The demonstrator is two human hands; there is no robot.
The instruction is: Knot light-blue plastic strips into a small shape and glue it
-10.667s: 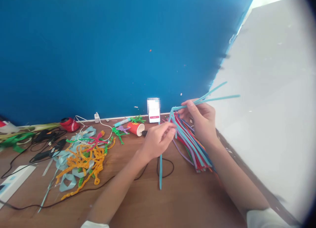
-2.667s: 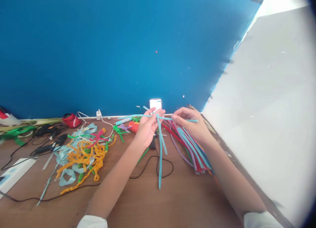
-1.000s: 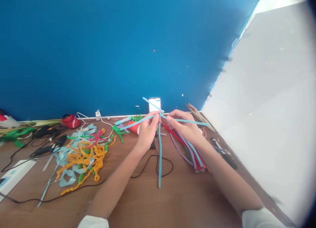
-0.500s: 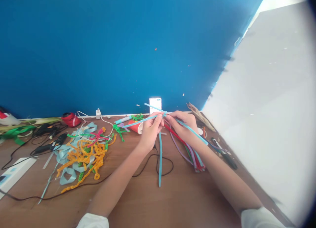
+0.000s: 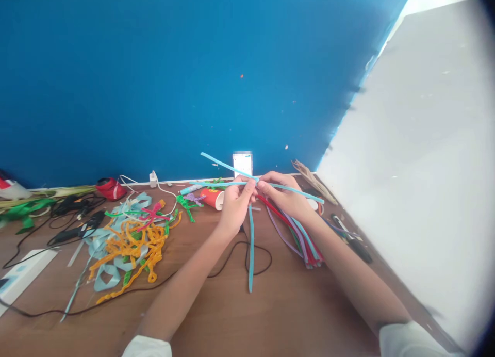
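Observation:
Light blue pipe cleaners cross between my two hands above the table. One end hangs straight down, two stick out to the left, and another reaches right over the back of my right hand. My left hand is closed, its thumb and fingers pinching the pipe cleaners beside the crossing. Touching the crossing from the other side, my right hand pinches them between thumb and fingers. The fingertips partly hide the join. Under my right wrist lies a bundle of pipe cleaners in red, purple, green and blue.
Twisted orange pipe cleaners and light blue ribbon are heaped at left. A red paper cup lies behind my left hand, near a lit phone against the blue wall. A black cable crosses the table from a white power strip.
The upper-left pipe cleaner end now reaches farther left and higher. The right-hand end has swung up to lie flatter, and the other left end is nearly level. Both hands keep their pinch.

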